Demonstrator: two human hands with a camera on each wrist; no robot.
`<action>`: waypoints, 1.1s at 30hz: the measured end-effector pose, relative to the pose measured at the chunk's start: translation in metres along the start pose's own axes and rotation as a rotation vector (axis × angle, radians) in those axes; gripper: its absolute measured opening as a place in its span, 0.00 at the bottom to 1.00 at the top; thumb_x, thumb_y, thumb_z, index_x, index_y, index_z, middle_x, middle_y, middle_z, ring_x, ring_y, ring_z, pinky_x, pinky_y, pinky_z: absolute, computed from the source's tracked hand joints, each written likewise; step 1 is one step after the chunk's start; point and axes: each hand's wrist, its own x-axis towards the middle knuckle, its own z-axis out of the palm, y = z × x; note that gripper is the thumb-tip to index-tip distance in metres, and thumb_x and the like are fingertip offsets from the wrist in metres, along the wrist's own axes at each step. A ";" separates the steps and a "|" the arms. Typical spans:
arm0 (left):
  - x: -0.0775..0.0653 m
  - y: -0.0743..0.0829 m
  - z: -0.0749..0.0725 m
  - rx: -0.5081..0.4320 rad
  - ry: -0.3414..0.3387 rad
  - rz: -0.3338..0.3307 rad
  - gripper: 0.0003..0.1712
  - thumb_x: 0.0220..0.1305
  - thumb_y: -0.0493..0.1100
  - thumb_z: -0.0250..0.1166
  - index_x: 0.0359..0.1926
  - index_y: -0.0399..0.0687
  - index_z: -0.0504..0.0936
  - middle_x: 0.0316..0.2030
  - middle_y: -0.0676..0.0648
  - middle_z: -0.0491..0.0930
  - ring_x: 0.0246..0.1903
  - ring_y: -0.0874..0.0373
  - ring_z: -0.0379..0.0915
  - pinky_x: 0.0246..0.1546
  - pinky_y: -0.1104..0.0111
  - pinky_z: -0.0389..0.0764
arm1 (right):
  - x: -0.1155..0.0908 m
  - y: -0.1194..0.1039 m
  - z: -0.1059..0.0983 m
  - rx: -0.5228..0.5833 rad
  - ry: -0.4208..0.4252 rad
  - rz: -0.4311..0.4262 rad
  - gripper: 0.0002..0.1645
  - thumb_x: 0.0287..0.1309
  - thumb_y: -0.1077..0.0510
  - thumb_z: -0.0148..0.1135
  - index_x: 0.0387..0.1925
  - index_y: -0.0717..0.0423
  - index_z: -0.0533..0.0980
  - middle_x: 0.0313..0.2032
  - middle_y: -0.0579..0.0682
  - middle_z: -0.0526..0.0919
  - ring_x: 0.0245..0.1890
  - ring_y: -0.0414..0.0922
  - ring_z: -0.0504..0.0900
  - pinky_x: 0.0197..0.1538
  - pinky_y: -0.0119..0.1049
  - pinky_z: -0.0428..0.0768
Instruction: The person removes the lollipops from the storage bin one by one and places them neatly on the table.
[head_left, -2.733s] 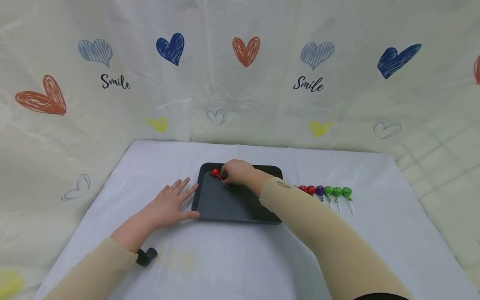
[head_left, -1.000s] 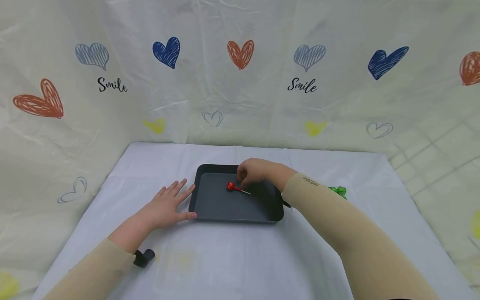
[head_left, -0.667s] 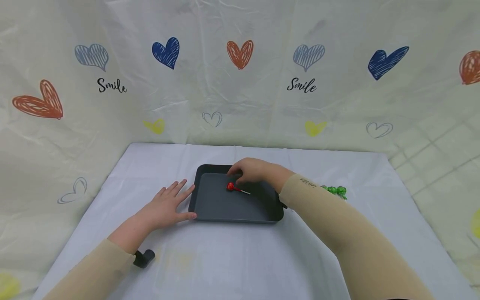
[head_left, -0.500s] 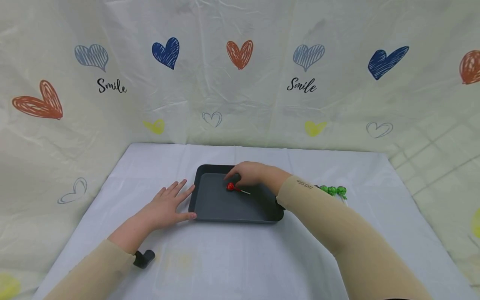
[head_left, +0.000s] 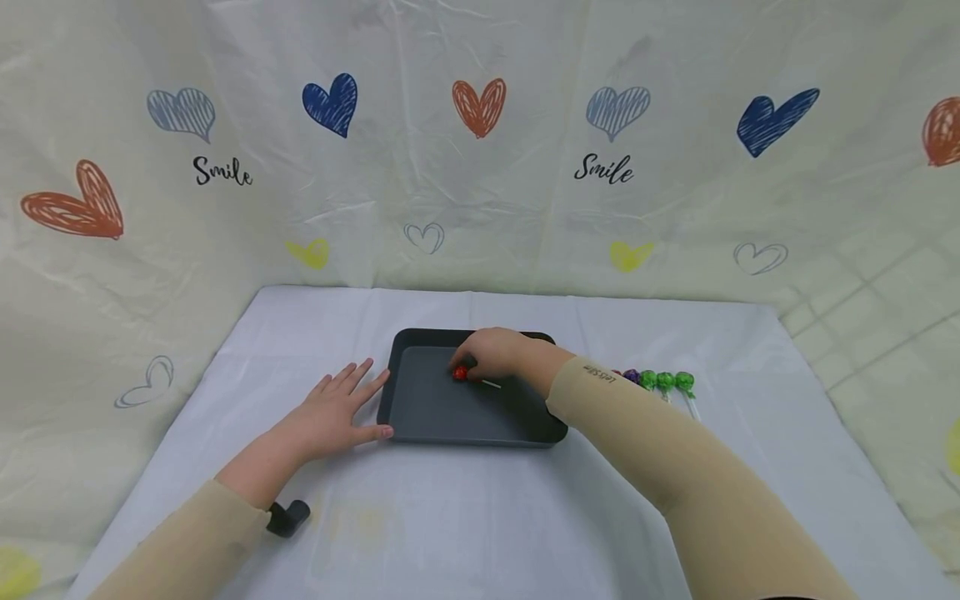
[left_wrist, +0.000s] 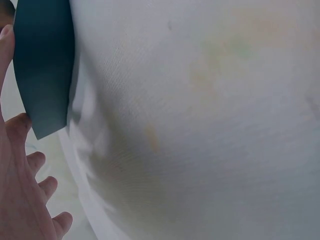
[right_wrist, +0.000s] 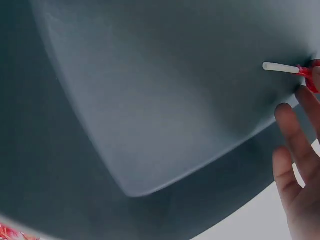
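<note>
A red lollipop [head_left: 459,373] with a white stick lies in the middle of a dark grey baking tray [head_left: 450,417]. My right hand [head_left: 495,354] reaches over the tray from the right and pinches the candy end, which the fingers partly cover. In the right wrist view the stick [right_wrist: 282,67] points away from the hand [right_wrist: 305,170], whose other fingers are spread above the tray. At the tray's left edge rests my left hand [head_left: 326,417], fingers spread, the thumb at the front left corner. The left wrist view shows fingertips [left_wrist: 20,122] against the tray's side [left_wrist: 45,65].
Right of the tray lies a row of lollipops on the white cloth: green ones [head_left: 665,382], a purple one [head_left: 632,376] and a red one partly behind the right sleeve [head_left: 637,433]. A patterned sheet [head_left: 480,208] hangs behind the table.
Earlier the right hand held the red lollipop near the tray's back left; then it lay mid-tray with the hand apart. Now the hand has come down onto its candy end. The left hand stays put.
</note>
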 end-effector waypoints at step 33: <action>0.006 -0.009 0.012 -0.010 0.025 0.000 0.60 0.53 0.84 0.52 0.79 0.61 0.50 0.79 0.45 0.41 0.76 0.41 0.36 0.71 0.40 0.42 | -0.022 0.022 -0.017 0.166 0.094 -0.011 0.18 0.60 0.53 0.69 0.53 0.42 0.84 0.43 0.35 0.85 0.43 0.36 0.79 0.49 0.33 0.78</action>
